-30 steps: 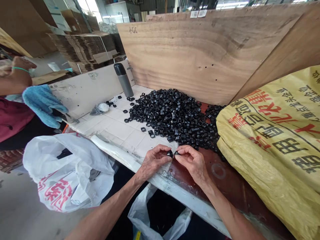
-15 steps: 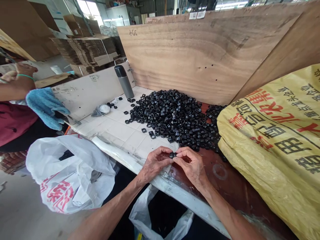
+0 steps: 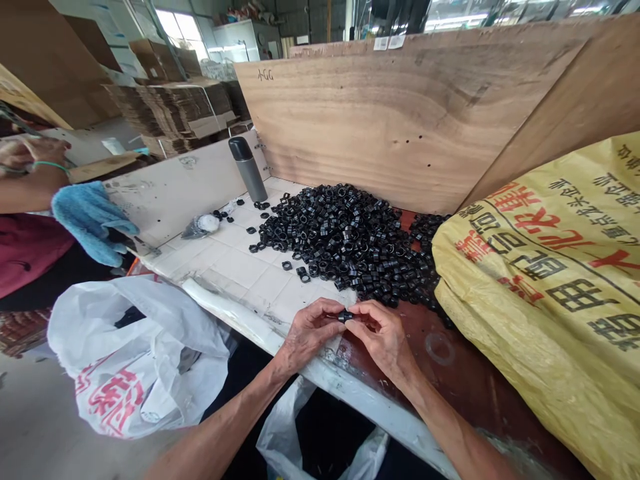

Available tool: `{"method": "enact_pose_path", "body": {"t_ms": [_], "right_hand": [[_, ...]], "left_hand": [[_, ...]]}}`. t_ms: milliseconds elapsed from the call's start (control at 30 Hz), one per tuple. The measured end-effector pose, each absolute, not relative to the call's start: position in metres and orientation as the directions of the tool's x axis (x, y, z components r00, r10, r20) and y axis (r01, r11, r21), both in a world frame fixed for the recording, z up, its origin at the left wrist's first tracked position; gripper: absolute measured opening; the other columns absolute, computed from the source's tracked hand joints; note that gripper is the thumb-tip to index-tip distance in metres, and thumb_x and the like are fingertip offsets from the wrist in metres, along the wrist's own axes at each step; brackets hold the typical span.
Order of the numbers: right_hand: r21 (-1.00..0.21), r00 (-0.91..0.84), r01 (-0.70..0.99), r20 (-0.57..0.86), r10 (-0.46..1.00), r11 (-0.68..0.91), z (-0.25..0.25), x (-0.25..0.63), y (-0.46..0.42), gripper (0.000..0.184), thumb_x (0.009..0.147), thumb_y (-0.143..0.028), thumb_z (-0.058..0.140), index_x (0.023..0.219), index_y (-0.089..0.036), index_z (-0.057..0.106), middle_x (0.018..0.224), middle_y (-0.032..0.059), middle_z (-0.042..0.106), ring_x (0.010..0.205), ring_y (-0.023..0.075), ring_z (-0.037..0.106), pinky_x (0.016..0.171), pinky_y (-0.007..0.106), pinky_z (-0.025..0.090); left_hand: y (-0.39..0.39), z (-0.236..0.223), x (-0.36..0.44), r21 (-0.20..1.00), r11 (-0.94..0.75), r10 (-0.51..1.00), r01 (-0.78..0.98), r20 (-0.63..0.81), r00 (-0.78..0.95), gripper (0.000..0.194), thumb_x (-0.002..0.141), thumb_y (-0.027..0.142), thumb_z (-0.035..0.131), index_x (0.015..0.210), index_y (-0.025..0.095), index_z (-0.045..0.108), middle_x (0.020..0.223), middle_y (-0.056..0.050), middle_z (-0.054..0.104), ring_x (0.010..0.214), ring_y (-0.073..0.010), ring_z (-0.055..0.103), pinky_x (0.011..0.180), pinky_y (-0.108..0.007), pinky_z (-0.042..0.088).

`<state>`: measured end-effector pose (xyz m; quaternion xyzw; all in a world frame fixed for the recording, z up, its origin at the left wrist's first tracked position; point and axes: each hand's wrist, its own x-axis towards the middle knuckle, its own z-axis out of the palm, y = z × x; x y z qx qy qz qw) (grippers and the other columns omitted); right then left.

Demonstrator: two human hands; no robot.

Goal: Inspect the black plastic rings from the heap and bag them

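My left hand [image 3: 309, 331] and my right hand [image 3: 383, 337] meet fingertip to fingertip at the near edge of the table [image 3: 240, 260]. Both pinch a small black plastic ring part [image 3: 344, 316] between them. Just beyond lies a big heap of the same black ring parts [image 3: 345, 233], spread over the white tiled top and onto the dark red surface [image 3: 450, 367].
A yellow printed sack [image 3: 550, 280] fills the right side. Plywood boards [image 3: 400, 113] wall the back. A grey flask [image 3: 247, 170] stands at the back left by a small clear bag [image 3: 200, 225]. A white plastic bag [image 3: 135, 347] hangs at the left; another person's arm [image 3: 30, 180] and blue cloth [image 3: 90, 217] lie beyond.
Two separate black pieces held apart a second ago are now pressed together between my fingertips. My hands have drifted slightly downward; the person at the left raised their arm a little.
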<state>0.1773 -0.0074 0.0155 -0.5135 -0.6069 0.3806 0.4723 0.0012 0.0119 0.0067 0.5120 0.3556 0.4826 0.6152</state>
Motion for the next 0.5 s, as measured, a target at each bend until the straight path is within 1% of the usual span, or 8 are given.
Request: {"method": "enact_pose_path", "body": {"t_ms": [100,200,267,367,433,500], "right_hand": [[-0.928,-0.029,0.314,0.201,0.979,0.2,0.019,0.177,-0.009,0.008,0.086,-0.029,0.066,0.09,-0.023,0.07,0.093,0.0046,0.07,0.082,0.021,0.067,0.067,0.029,0.055],[-0.897,-0.041,0.364,0.253,0.967,0.25,0.017,0.177,-0.009,0.008,0.087,-0.03,0.064,0.086,-0.024,0.069,0.087,0.0044,0.069,0.078,0.0209,0.067,0.064,0.027,0.054],[-0.88,-0.049,0.373,0.297,0.954,0.293,0.013,0.176,-0.008,0.009,0.087,-0.031,0.064,0.084,-0.024,0.069,0.085,0.0048,0.069,0.076,0.0213,0.068,0.062,0.027,0.055],[-0.884,-0.08,0.35,0.302,0.95,0.311,0.006,0.176,-0.004,0.013,0.089,-0.035,0.06,0.088,-0.025,0.07,0.086,0.0052,0.07,0.076,0.0211,0.07,0.062,0.025,0.058],[-0.878,-0.114,0.349,0.306,0.945,0.326,0.002,0.178,-0.001,0.016,0.091,-0.036,0.058,0.09,-0.026,0.07,0.087,0.0053,0.071,0.078,0.0212,0.071,0.065,0.025,0.059],[-0.851,-0.127,0.379,0.343,0.931,0.365,-0.002,0.181,0.002,0.015,0.091,-0.035,0.058,0.09,-0.028,0.072,0.088,0.0048,0.072,0.08,0.0215,0.072,0.069,0.025,0.06]], "left_hand": [[0.011,0.003,-0.001,0.985,-0.078,0.961,-0.154,0.115,0.252,0.025,0.073,0.029,0.083,0.095,0.02,0.074,0.1,-0.005,0.067,0.093,-0.0198,0.066,0.087,-0.033,0.055],[0.011,-0.001,-0.002,0.984,-0.153,0.952,-0.091,0.171,0.253,0.02,0.075,0.029,0.082,0.093,0.022,0.075,0.098,-0.006,0.069,0.092,-0.0215,0.067,0.084,-0.034,0.056],[0.014,-0.006,-0.002,0.979,-0.185,0.947,-0.089,0.201,0.251,0.019,0.075,0.031,0.082,0.092,0.024,0.076,0.097,-0.007,0.07,0.091,-0.0223,0.067,0.082,-0.034,0.056],[0.019,-0.015,-0.002,0.972,-0.204,0.944,-0.119,0.228,0.237,0.022,0.071,0.034,0.085,0.09,0.026,0.076,0.094,-0.008,0.07,0.088,-0.0232,0.068,0.08,-0.034,0.056],[0.023,-0.022,-0.003,0.967,-0.212,0.938,-0.14,0.241,0.248,0.025,0.068,0.036,0.087,0.089,0.027,0.077,0.093,-0.008,0.07,0.087,-0.0237,0.068,0.078,-0.034,0.055],[0.025,-0.03,-0.004,0.958,-0.235,0.923,-0.164,0.273,0.273,0.028,0.067,0.038,0.087,0.092,0.031,0.077,0.093,-0.009,0.069,0.087,-0.0252,0.068,0.078,-0.036,0.055]]}}
